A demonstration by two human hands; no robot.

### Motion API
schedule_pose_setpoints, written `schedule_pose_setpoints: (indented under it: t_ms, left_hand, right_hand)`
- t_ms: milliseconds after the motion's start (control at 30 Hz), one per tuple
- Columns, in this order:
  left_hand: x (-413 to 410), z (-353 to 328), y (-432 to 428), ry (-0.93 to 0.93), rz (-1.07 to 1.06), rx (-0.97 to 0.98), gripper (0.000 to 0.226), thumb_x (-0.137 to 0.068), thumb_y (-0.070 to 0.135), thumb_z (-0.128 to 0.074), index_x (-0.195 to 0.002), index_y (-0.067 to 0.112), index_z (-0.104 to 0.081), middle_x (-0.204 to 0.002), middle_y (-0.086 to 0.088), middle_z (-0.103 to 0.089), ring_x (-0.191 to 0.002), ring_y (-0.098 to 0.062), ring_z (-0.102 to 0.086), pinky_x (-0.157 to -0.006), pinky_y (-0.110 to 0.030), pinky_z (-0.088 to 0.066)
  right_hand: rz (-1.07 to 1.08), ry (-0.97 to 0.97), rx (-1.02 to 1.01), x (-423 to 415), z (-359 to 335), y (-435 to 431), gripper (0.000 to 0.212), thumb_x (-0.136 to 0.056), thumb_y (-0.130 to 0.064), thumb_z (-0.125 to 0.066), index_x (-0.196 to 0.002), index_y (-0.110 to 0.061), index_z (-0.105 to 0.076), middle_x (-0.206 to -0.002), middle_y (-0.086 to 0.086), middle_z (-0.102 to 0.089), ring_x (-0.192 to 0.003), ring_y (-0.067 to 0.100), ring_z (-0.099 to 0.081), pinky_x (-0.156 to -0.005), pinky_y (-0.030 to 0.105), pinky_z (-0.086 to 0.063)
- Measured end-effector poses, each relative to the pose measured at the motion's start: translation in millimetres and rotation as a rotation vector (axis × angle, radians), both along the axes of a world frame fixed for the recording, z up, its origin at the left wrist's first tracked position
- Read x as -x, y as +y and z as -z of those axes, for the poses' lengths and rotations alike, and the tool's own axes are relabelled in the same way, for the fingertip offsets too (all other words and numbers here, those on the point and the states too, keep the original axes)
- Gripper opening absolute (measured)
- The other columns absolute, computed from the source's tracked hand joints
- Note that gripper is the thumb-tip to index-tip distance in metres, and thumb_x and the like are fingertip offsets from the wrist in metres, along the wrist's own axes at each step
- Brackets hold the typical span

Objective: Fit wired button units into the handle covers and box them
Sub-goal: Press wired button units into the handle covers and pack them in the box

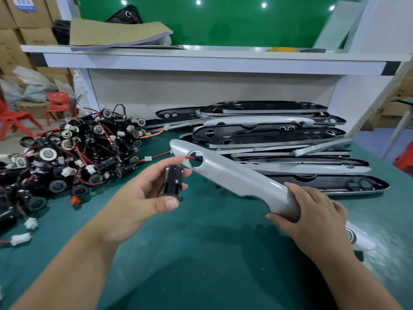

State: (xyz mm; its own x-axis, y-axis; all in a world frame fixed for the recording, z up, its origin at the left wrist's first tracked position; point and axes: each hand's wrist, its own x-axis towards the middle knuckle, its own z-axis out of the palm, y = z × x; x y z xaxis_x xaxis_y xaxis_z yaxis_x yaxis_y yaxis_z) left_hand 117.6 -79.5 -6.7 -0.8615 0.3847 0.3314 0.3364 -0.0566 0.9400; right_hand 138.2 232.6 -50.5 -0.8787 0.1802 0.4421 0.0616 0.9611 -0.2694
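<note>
Nearby, heaped button units [73,153], stacked handle covers [268,128], perhaps another cover [359,239] rightward.

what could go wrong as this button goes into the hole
The red wire runs through the round hole; pushing the button unit in could pinch it against the rim.
The right hand grips only the near end of the handle cover, so it may twist under the left hand's push.

A black button unit [171,183], red wire [190,157] threaded through the round hole of a silver handle cover [234,175] tilted above the green surface [201,253]; more units [67,153] and covers [279,135] lie heaped behind.
</note>
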Motion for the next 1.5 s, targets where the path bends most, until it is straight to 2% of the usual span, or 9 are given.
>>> schedule_pose_setpoints:
  t_ms: [133, 367, 467, 567, 667, 800, 933, 1200, 1500]
  left_hand:
    - [23, -2, 13, -0.104, -0.029, 0.089, 0.097, -0.051, 0.059, -0.086, -0.136, 0.043, -0.042, -0.113, 0.000, -0.071, -0.097, -0.017, -0.069, -0.080, -0.020, -0.051]
    - [48, 12, 22, -0.152, -0.617, 0.273, 0.125, -0.049, 0.078, -0.067, -0.151, 0.040, -0.005, -0.067, -0.001, -0.070, -0.052, -0.009, -0.066, -0.061, -0.023, -0.050]
    - [52, 25, 19, -0.301, -0.556, 0.168, 0.116, -0.050, 0.071, -0.079, -0.145, 0.030, -0.028, -0.090, 0.001, -0.066, -0.065, -0.010, -0.066, -0.077, -0.035, -0.053]
    - [51, 36, 22, -0.394, -0.449, -0.066, 0.051, -0.066, 0.049, -0.073, -0.108, 0.026, -0.058, -0.090, 0.014, -0.070, -0.089, -0.013, -0.062, -0.077, -0.030, -0.047]
    - [51, 38, 24, -0.385, -0.393, -0.263, 0.016, -0.087, 0.021, -0.062, -0.103, 0.023, -0.060, -0.084, 0.011, -0.072, -0.079, -0.009, -0.062, -0.079, -0.032, -0.046]
    - [48, 32, 27, -0.348, -0.315, -0.380, 0.019, -0.089, 0.010, -0.056, -0.105, 0.019, -0.060, -0.083, 0.005, -0.073, -0.072, -0.008, -0.064, -0.066, -0.023, -0.049]
    - [43, 31, 31, -0.288, -0.229, -0.407, 0.031, -0.077, 0.010, -0.065, -0.106, 0.019, -0.059, -0.081, 0.005, -0.073, -0.068, -0.006, -0.065, -0.058, -0.015, -0.049]
    - [37, 30, 29, -0.239, -0.164, -0.390, 0.039, -0.075, 0.018, -0.062, -0.113, 0.016, -0.057, -0.093, -0.002, -0.070, -0.082, -0.013, -0.064, -0.072, -0.022, -0.053]
    - [35, 31, 29, -0.198, -0.194, -0.306, 0.058, -0.062, 0.036, -0.073, -0.113, 0.018, -0.055, -0.104, -0.005, -0.072, -0.100, -0.021, -0.066, -0.086, -0.034, -0.050]
  right_hand:
    - [-0.094, 0.141, -0.028, 1, 4, -2, 0.070, -0.060, -0.060, -0.079, -0.118, -0.024, -0.062, -0.108, -0.007, -0.064, -0.104, 0.014, -0.051, -0.092, 0.033, -0.024]
    - [-0.106, 0.183, -0.078, 1, 3, 3, 0.070, -0.060, -0.068, -0.057, -0.114, -0.025, -0.064, -0.102, -0.008, -0.065, -0.098, 0.014, -0.057, -0.089, 0.033, -0.026]
    - [-0.128, 0.056, -0.081, 1, 3, 2, 0.071, -0.061, -0.066, -0.069, -0.118, -0.026, -0.063, -0.109, -0.009, -0.065, -0.103, 0.018, -0.060, -0.090, 0.033, -0.027]
    - [-0.158, -0.107, -0.061, 1, 3, 4, 0.076, -0.062, -0.069, -0.066, -0.128, -0.032, -0.055, -0.120, -0.013, -0.058, -0.116, 0.013, -0.052, -0.096, 0.030, -0.023]
    - [-0.187, -0.149, -0.052, 0, 3, 4, 0.087, -0.061, -0.086, -0.042, -0.135, -0.038, -0.045, -0.125, -0.019, -0.051, -0.122, 0.009, -0.045, -0.100, 0.028, -0.020]
    - [-0.280, -0.078, 0.003, 1, -5, -22, 0.084, -0.068, -0.082, -0.032, -0.135, -0.034, -0.047, -0.126, -0.017, -0.050, -0.121, 0.009, -0.044, -0.107, 0.038, -0.027]
    - [-0.417, 0.111, 0.096, 8, -25, -71, 0.052, -0.078, -0.059, -0.060, -0.120, -0.028, -0.060, -0.116, -0.020, -0.053, -0.112, 0.008, -0.050, -0.103, 0.046, -0.037]
    - [-0.561, 0.177, 0.163, 27, -44, -128, 0.038, -0.083, -0.040, -0.069, -0.119, -0.029, -0.065, -0.124, -0.009, -0.061, -0.116, 0.013, -0.055, -0.101, 0.044, -0.036]
    - [-0.428, 0.405, 0.110, 24, -38, -143, 0.052, -0.068, -0.052, -0.074, -0.087, -0.005, -0.063, -0.097, 0.002, -0.069, -0.087, 0.026, -0.065, -0.077, 0.040, -0.047]
